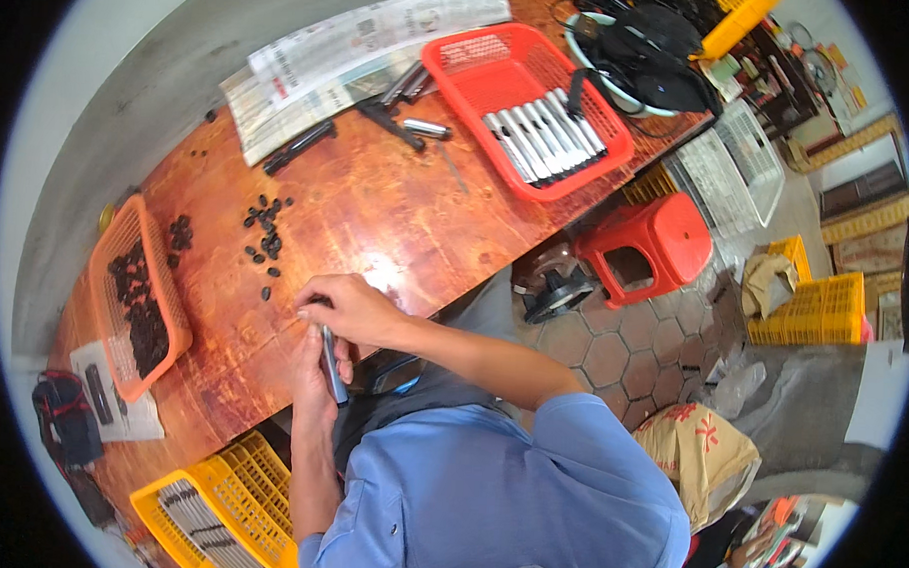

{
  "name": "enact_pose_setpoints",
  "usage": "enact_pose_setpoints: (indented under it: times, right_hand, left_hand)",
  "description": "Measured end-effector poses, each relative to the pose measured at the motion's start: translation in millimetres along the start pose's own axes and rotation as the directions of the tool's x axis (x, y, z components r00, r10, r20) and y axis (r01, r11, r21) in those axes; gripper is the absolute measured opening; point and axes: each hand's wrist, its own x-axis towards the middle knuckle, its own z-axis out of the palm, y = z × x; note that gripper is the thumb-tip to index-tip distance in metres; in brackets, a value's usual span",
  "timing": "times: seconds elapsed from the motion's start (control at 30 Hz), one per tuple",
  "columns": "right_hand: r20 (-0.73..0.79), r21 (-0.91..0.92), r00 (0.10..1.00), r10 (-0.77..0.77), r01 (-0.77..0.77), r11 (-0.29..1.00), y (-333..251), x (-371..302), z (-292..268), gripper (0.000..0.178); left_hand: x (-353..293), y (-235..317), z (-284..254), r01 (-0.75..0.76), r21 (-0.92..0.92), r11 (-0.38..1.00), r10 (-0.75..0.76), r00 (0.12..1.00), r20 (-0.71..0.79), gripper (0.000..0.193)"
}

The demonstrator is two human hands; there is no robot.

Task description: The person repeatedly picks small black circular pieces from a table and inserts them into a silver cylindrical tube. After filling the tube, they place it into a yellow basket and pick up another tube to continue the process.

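My left hand (315, 379) is wrapped round a slim silver tube (333, 364), held tilted just past the table's front edge. Over the tube's upper end, my right hand (352, 308) is closed, its fingers around a small black part (321, 300). Whether that part touches the tube is hidden by the fingers. Small black oval pieces (266, 239) lie scattered on the table beyond my hands. More black pieces fill an orange-red basket (181, 315) at the left. Several silver tubes (545, 135) lie side by side in a red basket (453, 54) at the far right.
Newspaper (373, 31), black tools (299, 146) and a loose silver tube (426, 128) lie at the table's back. A yellow crate (253, 477) with silver tubes stands at lower left. A red stool (666, 246) and a paper bag (699, 458) are on the right.
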Motion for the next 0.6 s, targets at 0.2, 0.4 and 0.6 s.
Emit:
enact_pose_setpoints:
  times: [0.2, 0.4, 0.6]
  right_hand:
    - [0.12, 0.241, 0.97, 0.21, -0.233, 0.942, -11, 6, -9, 0.024]
    - [0.11, 0.334, 0.99, 0.089, -0.121, 0.935, -9, 11, -15, 0.028]
    - [0.113, 0.014, 0.993, -0.036, 0.034, 0.999, 1, 26, -25, 0.031]
  left_hand:
    - [3, 8, -2, -0.093, 0.118, 0.989, 0.085, 0.994, 0.071, 0.035]
    - [2, 15, -12, -0.198, 0.244, 0.949, 0.164, 0.975, 0.151, 0.029]
    - [12, 29, -18, -0.461, 0.877, 0.135, 0.59, 0.749, 0.302, 0.032]
